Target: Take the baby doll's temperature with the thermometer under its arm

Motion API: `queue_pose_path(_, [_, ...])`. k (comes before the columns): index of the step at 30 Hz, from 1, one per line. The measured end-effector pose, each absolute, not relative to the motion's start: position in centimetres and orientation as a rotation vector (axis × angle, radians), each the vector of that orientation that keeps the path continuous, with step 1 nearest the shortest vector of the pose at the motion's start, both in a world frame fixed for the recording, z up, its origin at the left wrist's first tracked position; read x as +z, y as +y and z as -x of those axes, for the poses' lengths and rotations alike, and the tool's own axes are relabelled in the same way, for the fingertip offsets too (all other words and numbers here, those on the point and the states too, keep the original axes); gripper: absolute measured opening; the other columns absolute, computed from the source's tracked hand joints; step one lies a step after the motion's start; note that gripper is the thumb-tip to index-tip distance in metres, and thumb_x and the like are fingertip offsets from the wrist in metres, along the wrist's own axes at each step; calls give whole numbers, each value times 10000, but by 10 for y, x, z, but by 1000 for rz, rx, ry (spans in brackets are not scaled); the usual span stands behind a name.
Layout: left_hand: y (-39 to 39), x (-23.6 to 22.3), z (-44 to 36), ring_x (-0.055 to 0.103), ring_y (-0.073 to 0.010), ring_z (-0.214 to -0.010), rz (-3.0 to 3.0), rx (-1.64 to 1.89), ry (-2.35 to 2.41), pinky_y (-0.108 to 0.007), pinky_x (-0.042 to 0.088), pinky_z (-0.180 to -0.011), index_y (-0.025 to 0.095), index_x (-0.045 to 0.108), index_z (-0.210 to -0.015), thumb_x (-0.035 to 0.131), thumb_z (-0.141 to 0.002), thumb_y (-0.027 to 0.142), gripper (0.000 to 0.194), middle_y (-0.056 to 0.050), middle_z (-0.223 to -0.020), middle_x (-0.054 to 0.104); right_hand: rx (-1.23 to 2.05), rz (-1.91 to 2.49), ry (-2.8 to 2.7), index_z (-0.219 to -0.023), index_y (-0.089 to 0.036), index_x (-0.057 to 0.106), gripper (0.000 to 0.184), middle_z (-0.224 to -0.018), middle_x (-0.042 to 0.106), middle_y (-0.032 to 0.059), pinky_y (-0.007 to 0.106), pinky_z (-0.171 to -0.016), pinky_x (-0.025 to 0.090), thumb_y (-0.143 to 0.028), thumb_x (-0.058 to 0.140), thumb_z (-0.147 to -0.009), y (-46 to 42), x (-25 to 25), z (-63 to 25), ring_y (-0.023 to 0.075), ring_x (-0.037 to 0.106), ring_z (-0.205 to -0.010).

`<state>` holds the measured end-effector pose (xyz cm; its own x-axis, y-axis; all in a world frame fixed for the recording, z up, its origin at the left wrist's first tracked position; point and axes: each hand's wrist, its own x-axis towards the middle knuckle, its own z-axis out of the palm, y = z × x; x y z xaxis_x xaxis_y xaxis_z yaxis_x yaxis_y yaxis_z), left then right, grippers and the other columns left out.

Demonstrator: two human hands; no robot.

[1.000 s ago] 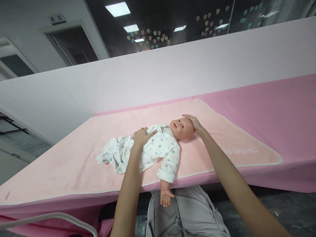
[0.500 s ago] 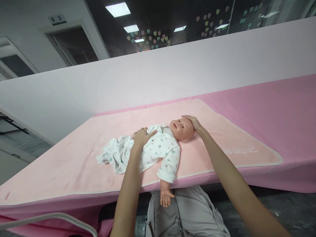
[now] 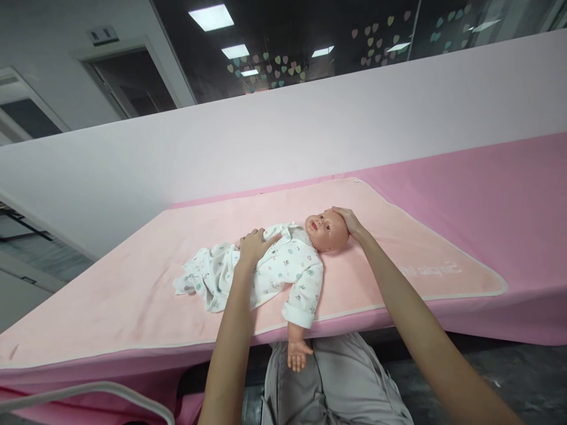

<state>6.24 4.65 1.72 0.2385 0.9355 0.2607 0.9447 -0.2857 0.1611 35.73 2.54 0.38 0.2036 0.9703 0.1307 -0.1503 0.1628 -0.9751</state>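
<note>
A baby doll [image 3: 287,265] in a white patterned sleepsuit lies on its back, its head to the right. My left hand [image 3: 256,245] rests on the doll's torso with the thumb spread away from the fingers. Against the crown of the doll's head [image 3: 325,230] lies my right hand [image 3: 349,221], open and with its fingers over the top of the head. One arm of the doll sticks out past the near edge, its small hand [image 3: 299,355] above my grey trousers [image 3: 341,378]. Beneath the doll is a peach mat [image 3: 150,283] with a pale border.
The mat lies on a pink cover [image 3: 496,206] that hangs over the near edge. Behind it runs a low white wall [image 3: 283,141], with dark glass bearing heart stickers above. A curved pale rail [image 3: 101,386] is at the lower left.
My right hand has slid slightly over the doll's head, its fingertips now a little further right. My left hand and the doll stay in place.
</note>
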Motion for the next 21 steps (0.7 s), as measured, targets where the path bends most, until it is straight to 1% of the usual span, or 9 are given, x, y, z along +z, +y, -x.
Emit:
queue_pose_path(12, [48, 17, -62, 537, -300, -1018, 2453, -476, -1851, -430, 338, -890, 200, 563, -987, 284, -721, 756, 676, -116, -1027, 597, 993, 1055, -1040, -728, -179, 678, 229, -755, 696, 13, 317, -791, 462, -375, 562, -700, 27, 3, -358, 215, 624, -772])
queue_pose_path(21, [48, 16, -62, 540, -292, -1002, 2450, -469, -1856, -430, 335, -896, 197, 555, -1011, 280, -724, 754, 684, -112, -1029, 596, 1032, 1045, -1021, -747, -163, 675, 245, -743, 697, 15, 292, -747, 476, -381, 574, -701, 25, 3, -358, 205, 627, -753])
